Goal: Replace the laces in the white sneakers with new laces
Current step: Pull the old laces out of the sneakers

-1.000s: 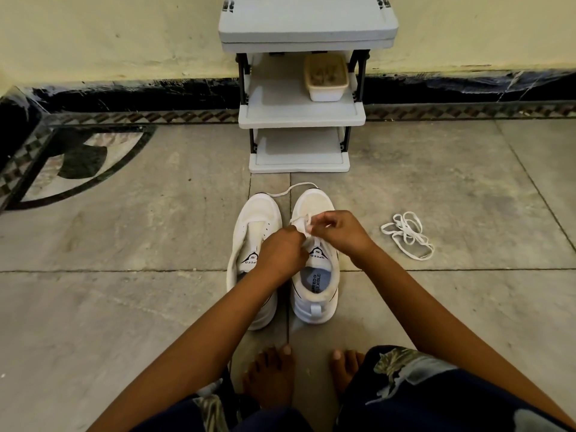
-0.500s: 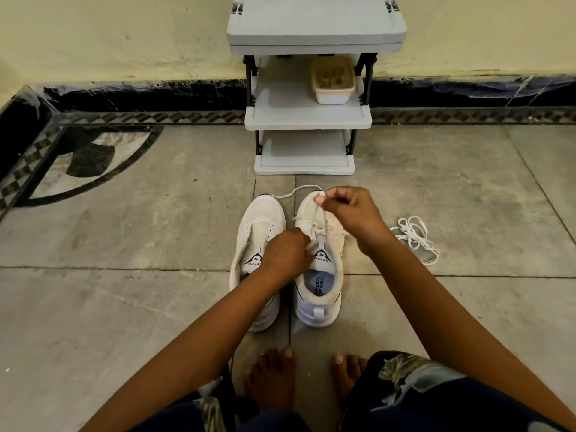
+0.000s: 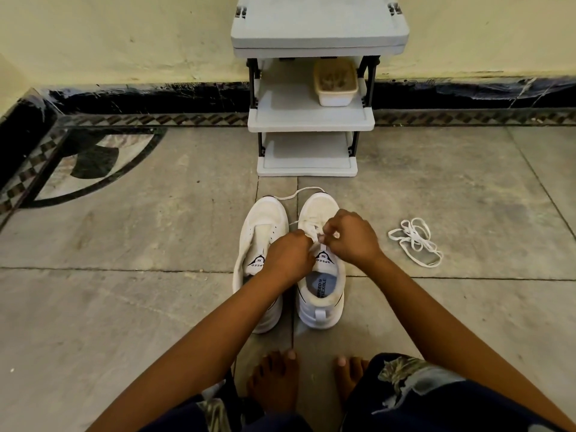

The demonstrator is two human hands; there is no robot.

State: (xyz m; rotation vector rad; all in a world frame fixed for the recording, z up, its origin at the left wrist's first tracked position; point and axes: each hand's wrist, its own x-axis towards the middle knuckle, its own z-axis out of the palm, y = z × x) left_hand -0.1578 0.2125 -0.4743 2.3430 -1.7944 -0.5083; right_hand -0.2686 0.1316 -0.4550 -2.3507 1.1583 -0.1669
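Lace (image 3: pixel 315 235) threaded across the right-hand sneaker (image 3: pixel 322 294) is pinched from both sides: right hand (image 3: pixel 352 238) and left hand (image 3: pixel 288 257) curl their fingers onto it above the tongue (image 3: pixel 324 259). One lace end trails past the toe (image 3: pixel 318 202). Just beside stands the other sneaker (image 3: pixel 261 219); a loose lace bundle (image 3: pixel 414 241) lies apart on the floor (image 3: pixel 156 307), before a grey shelf rack (image 3: pixel 308 120).

Both forearms rise from the lower corners and meet at the frame's centre. The left hand (image 3: pixel 288 255) and right hand (image 3: pixel 352 238), knuckles up and fingers curled, pinch a lace (image 3: pixel 316 235) between them.
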